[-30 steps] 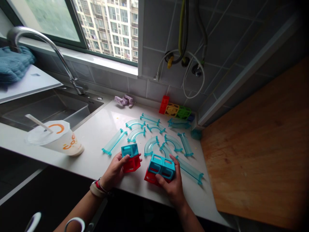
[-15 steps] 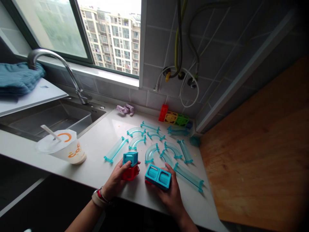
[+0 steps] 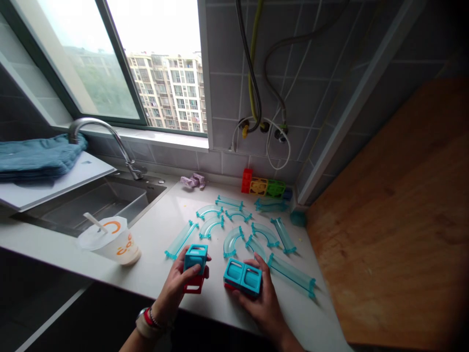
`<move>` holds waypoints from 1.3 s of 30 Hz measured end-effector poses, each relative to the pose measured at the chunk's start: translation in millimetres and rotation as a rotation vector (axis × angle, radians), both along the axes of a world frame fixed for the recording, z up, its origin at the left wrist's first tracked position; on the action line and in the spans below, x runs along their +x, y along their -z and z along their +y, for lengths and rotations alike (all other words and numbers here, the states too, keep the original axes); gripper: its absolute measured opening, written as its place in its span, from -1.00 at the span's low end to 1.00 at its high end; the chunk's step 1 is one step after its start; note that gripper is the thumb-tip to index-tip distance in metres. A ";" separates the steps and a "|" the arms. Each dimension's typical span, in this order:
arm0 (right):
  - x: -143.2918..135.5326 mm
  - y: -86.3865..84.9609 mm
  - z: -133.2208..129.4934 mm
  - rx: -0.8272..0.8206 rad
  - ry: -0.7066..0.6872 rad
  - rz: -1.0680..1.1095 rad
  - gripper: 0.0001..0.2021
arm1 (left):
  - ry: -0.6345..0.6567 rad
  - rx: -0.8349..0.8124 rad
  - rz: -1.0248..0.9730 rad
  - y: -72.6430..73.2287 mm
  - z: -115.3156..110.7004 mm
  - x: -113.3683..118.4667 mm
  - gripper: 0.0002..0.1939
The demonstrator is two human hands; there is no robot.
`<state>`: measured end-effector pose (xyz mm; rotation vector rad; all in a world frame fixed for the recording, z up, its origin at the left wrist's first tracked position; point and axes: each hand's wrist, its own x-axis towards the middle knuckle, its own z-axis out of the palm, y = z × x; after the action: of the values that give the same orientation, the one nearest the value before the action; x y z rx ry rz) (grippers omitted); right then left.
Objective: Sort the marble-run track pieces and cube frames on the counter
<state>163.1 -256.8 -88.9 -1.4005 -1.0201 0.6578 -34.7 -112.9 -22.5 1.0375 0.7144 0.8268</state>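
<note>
My left hand [image 3: 179, 279] grips a stack of toy blocks: a blue hollow cube [image 3: 195, 259] on top and a red hollow cube [image 3: 194, 284] below it. In my right hand [image 3: 261, 296] is a pair of joined blue cube blocks [image 3: 242, 276], with a bit of red showing underneath. A small gap separates the two block groups above the counter's front. Beyond my hands lie several clear turquoise track pieces: a straight one [image 3: 292, 275] by my right hand, another straight one [image 3: 181, 239] by my left, and curved ones [image 3: 233, 242] between.
Red, yellow and green blocks [image 3: 266, 187] stand in a row against the back wall. A crumpled purple item [image 3: 193, 181] lies near the sink [image 3: 155, 196]. To the left stands a lidded drink cup [image 3: 113, 242]. A wooden panel [image 3: 388, 234] bounds the counter on the right.
The blocks in my left hand have tilted, showing more of the blue cube's top. My right hand keeps its blue blocks, only slightly turned. The whole view has shifted a little upward.
</note>
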 end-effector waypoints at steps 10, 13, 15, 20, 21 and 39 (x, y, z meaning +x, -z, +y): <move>-0.1 -49.0 -19.8 0.388 -0.044 -0.577 -0.45 | 0.369 0.689 0.485 -22.9 -45.8 -23.8 -0.43; -0.3 -63.8 -20.8 0.402 -0.218 -0.697 -0.32 | 0.497 0.761 0.533 -40.6 -60.1 -12.4 -0.37; 0.7 -69.1 -21.8 0.396 -0.248 -0.753 -0.32 | 0.532 0.773 0.549 -47.1 -65.2 -5.7 -0.37; 5.8 -77.7 -28.4 0.348 -0.271 -0.719 -0.37 | 0.538 0.798 0.557 -43.5 -69.0 -0.7 -0.36; 6.7 -80.1 -30.0 0.337 -0.273 -0.683 -0.36 | 0.539 0.803 0.551 -41.7 -69.2 -0.3 -0.33; 134.1 -80.2 -18.3 -0.123 0.669 -0.703 -0.56 | 0.352 0.776 0.540 2.0 -36.8 -41.3 -0.79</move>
<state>297.2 -275.1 -8.7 -2.0048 -0.9458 -0.3002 -75.9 -149.7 -24.5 2.0721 0.6287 0.5072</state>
